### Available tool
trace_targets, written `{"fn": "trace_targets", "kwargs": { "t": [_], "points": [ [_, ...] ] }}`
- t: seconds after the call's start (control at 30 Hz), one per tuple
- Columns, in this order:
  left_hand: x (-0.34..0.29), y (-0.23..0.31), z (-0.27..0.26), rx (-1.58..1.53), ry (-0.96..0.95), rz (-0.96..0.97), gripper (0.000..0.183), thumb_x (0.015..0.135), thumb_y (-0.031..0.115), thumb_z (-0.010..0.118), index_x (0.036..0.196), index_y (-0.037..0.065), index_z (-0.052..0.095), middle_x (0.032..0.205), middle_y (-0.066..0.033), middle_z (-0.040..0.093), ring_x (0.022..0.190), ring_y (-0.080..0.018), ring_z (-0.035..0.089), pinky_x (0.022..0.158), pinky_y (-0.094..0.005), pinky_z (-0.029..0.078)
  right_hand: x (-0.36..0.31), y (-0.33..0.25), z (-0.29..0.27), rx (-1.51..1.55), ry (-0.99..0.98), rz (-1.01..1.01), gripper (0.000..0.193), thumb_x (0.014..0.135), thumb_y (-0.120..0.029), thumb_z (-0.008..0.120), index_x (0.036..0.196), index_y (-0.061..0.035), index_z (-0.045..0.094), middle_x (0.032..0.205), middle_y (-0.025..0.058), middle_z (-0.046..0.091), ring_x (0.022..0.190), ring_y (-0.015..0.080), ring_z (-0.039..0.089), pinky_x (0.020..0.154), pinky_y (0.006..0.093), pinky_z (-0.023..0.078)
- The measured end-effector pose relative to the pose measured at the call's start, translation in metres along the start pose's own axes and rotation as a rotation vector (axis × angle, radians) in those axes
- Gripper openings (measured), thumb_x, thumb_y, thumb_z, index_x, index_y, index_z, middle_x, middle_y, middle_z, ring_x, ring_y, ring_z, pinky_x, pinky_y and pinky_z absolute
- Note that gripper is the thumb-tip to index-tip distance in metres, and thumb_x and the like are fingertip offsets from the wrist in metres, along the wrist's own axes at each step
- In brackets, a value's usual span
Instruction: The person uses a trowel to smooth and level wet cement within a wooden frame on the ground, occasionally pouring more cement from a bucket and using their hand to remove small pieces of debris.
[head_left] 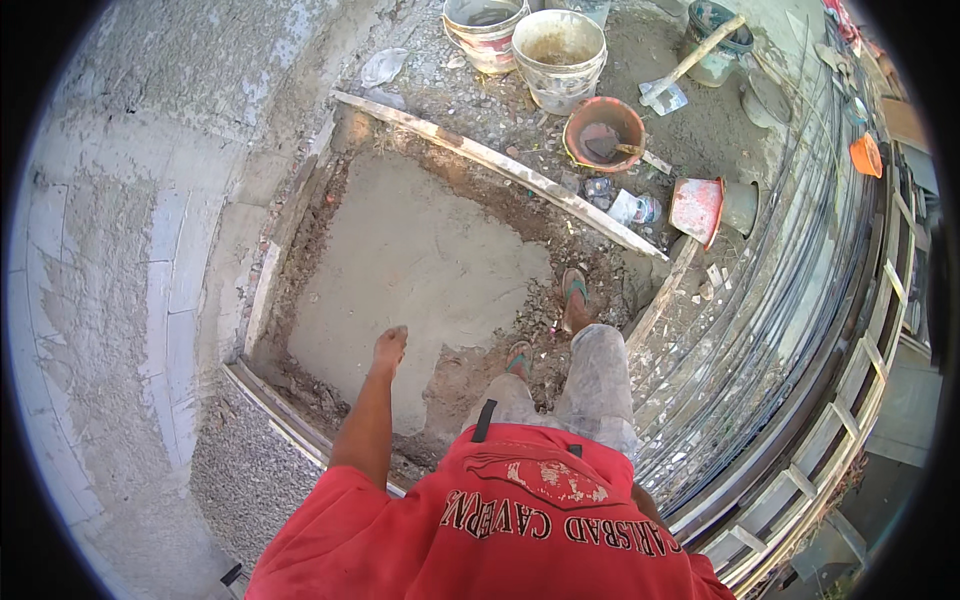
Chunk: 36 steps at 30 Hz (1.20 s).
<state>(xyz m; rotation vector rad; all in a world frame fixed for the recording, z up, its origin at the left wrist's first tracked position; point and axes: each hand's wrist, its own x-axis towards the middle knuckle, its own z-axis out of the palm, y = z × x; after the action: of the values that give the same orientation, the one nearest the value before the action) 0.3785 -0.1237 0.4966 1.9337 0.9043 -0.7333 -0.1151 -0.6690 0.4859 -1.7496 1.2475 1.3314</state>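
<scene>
Left hand (391, 345): bare, no tool seen, fingers look bunched (how far they're closed can't be told), held nearside of the long board (500, 172).
Right hand: out of sight, so its state can't be told.
Wet cement (420, 250): spread just nearside of the long board; probably heavy, soft and kinda slick. No real grip is offered, so it's best scooped from below or pressed flat.
Edges: hemmed in by the long board and a side plank (264, 300) off its left end.
Buckets (562, 92): parked beyond the long board, so sweeps are best kept nearside.
</scene>
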Motion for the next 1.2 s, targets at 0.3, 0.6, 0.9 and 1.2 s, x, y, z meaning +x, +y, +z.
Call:
{"fn": "trace_targets", "kwargs": {
  "t": [0.3,0.6,0.9,1.2],
  "points": [
    [-0.181,0.115,0.211,0.089,-0.589,0.752,0.033,0.099,0.03,0.062,0.118,0.005,0.069,0.111,-0.0085,0.073,0.103,-0.0209,0.068,0.092,-0.0341,0.051,-0.035,0.057,-0.05,0.589,0.151,-0.048,0.025,0.097,-0.016,0.06,0.108,0.0046,0.05,0.067,0.012,0.063,0.049,0.0227,0.062,0.038,0.0347,0.044],
    [-0.132,-0.142,0.147,0.822,-0.163,0.131,0.039,0.087,0.037,0.059,0.101,0.004,0.075,0.112,-0.0217,0.071,0.106,-0.0332,0.069,0.094,-0.0441,0.053,0.011,0.178,-0.089,0.673,-0.01,0.11,0.025,0.101,-0.021,0.058,0.109,0.0023,0.053,0.078,0.0126,0.064,0.054,0.0257,0.065,0.043,0.0393,0.047],
    [-0.237,-0.049,0.227,0.673,-0.149,0.031,0.045,0.09,0.041,0.061,0.107,0.0,0.07,0.1,-0.0228,0.072,0.095,-0.0345,0.07,0.085,-0.0437,0.054,0.024,0.358,-0.184,0.801,0.062,0.156,0.024,0.097,-0.023,0.061,0.106,-0.0028,0.052,0.074,0.01,0.06,0.053,0.0246,0.064,0.041,0.0368,0.045],
    [-0.451,0.214,0.54,0.757,-0.494,1.002,0.038,0.09,0.032,0.072,0.114,0.003,0.07,0.115,-0.014,0.071,0.102,-0.0301,0.067,0.09,-0.0396,0.052,0.033,0.431,-0.304,0.942,0.254,0.132,0.044,0.096,-0.026,0.062,0.124,0.0049,0.05,0.077,0.012,0.066,0.056,0.0236,0.068,0.044,0.037,0.051]
  ]
}}
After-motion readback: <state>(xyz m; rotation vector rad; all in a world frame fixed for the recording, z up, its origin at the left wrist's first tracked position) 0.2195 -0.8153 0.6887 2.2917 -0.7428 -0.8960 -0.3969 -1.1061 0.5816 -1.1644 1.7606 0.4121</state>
